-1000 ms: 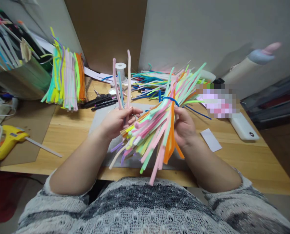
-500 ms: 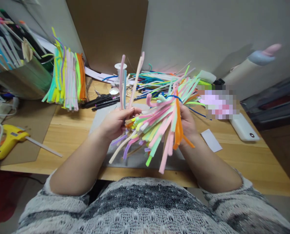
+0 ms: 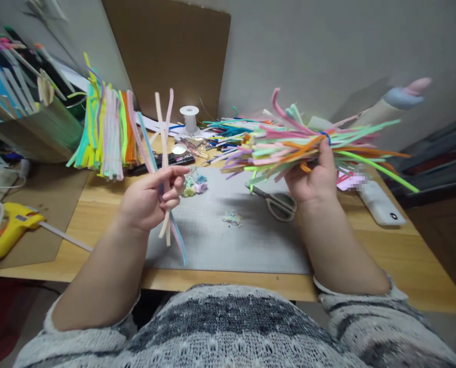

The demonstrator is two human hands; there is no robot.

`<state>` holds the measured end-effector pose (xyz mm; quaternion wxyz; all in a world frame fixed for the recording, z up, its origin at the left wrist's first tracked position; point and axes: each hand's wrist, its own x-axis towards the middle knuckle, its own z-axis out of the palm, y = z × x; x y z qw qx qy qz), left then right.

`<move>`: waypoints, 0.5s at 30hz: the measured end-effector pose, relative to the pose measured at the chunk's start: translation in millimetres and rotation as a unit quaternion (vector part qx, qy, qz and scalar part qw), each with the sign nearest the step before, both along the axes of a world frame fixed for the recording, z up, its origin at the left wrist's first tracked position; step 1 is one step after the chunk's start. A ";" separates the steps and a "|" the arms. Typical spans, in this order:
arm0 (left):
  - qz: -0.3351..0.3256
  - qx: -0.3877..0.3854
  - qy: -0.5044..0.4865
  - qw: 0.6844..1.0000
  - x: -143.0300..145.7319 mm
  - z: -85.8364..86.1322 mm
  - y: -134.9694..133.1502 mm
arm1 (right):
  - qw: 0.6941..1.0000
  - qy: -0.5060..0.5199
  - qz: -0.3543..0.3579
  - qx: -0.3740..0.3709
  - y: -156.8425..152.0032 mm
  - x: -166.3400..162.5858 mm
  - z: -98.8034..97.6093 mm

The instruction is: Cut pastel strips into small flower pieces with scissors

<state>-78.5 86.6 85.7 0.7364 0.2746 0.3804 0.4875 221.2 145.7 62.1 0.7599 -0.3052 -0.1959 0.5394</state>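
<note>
Stem bundle point(image 3: 274, 149) moved R — gry mat point(image 3: 228, 250) w/ scissors point(image 3: 268, 197), wd desk point(image 3: 389, 260), wall point(image 3: 308, 51)

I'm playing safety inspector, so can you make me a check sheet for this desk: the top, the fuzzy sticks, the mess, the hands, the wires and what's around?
Surface: wooden table with a grey mat on it.
Fuzzy sticks: a few pink, cream and blue sticks in one hand, a big mixed bundle with a blue tie in the other.
Clutter: scissors and tiny clippings on the mat; a white spool behind.
Hands: left hand closed on the sticks; right hand gripping the bundle near the tie.
Cables: white cord by the yellow glue gun; can't tell where it plugs in.
Surroundings: brown board and grey wall behind.
</note>
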 end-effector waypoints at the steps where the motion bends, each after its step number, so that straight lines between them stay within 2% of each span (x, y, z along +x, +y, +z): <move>1: 0.008 0.000 0.000 1.000 -3.1 -1.1 -1.2 | 1.000 -0.002 0.007 -0.013 8.4 2.9 -2.4; 5: 0.031 -0.013 -0.004 0.999 -9.7 -12.1 -1.1 | 0.997 -0.033 0.042 -0.051 46.3 3.9 -17.6; 9: 0.047 -0.046 -0.012 0.998 -11.5 -25.1 2.8 | 0.994 -0.084 0.069 -0.012 92.1 -1.8 -24.4; 12: 0.064 -0.052 -0.015 0.996 -11.7 -31.8 3.5 | 0.988 -0.137 0.066 0.021 123.9 -2.7 -11.2; 15: 0.098 -0.036 -0.002 0.994 -10.7 -34.7 2.3 | 0.984 -0.166 0.060 0.037 136.5 -7.6 13.1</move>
